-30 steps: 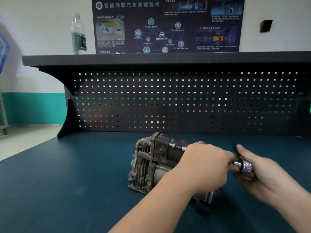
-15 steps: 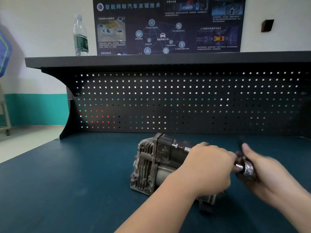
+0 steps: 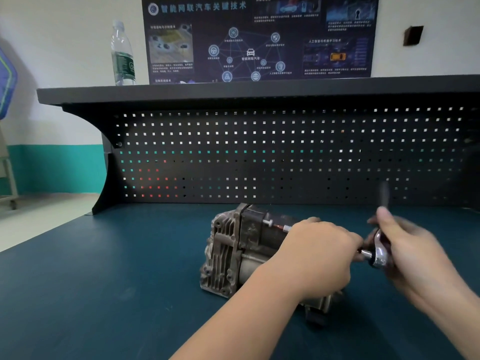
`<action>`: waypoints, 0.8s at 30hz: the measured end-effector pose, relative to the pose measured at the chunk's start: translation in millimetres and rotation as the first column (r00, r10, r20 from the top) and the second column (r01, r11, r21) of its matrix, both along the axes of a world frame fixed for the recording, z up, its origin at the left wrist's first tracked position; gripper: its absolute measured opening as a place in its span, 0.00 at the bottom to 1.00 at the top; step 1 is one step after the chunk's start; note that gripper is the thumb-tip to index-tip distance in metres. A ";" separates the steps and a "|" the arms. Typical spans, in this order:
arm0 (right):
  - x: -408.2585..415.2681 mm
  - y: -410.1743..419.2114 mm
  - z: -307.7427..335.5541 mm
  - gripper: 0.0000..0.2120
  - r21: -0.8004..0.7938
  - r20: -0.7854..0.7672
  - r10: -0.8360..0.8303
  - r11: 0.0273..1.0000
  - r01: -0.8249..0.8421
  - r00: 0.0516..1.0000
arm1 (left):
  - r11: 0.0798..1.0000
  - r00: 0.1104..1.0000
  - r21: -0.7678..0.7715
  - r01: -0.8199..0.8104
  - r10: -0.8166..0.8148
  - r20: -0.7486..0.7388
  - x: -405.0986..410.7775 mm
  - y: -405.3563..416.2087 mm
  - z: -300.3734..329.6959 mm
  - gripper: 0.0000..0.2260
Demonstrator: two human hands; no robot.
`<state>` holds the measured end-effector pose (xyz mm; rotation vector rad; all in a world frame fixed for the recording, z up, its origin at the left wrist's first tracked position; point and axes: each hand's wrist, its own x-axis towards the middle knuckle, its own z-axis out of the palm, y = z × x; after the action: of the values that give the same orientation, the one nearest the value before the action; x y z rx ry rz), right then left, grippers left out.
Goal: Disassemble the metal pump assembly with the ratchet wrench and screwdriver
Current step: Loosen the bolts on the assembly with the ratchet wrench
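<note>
Pump assembly (image 3: 233,250) lies on its side on my dark blue benchtop (image 3: 104,294), finned end pointing away to the left of my left hand (image 3: 317,258). I have that hand laid over the right half of the pump body, fingers curled down around it and out of my sight on the far side. Just right of its knuckles sits the chrome head of the ratchet wrench (image 3: 378,252), its short drive pointing into the hidden end of the pump. My right hand (image 3: 413,253) grips the wrench behind that head, fingers wrapped round it, thumb raised; the hand is blurred. The dark handle rises above the thumb, smeared. Beyond both hands stands the perforated back panel (image 3: 285,157); a water bottle (image 3: 122,55) stands on the shelf above it.
</note>
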<state>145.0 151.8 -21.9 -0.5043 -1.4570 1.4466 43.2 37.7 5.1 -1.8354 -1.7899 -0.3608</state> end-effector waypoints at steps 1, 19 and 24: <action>1.4 -3.1 3.1 0.14 0.234 -0.038 -0.100 0.966 0.107 0.994 | 1.000 1.000 -0.006 0.000 0.000 -0.010 0.0 -0.1 0.2 0.06; 0.3 -8.5 9.4 0.16 0.266 -0.132 -0.044 0.961 0.078 0.990 | 0.983 0.994 -0.182 -0.017 0.037 0.107 -1.4 -1.5 11.8 0.12; 5.0 -7.6 8.7 0.22 0.499 -0.156 -0.077 0.854 0.145 0.985 | 0.985 0.996 -0.174 -0.020 0.035 0.082 -2.5 1.4 8.9 0.08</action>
<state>150.0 144.2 -13.2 -0.1529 -1.5986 0.9260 40.7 39.2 14.0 -1.9369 -1.9560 -0.2836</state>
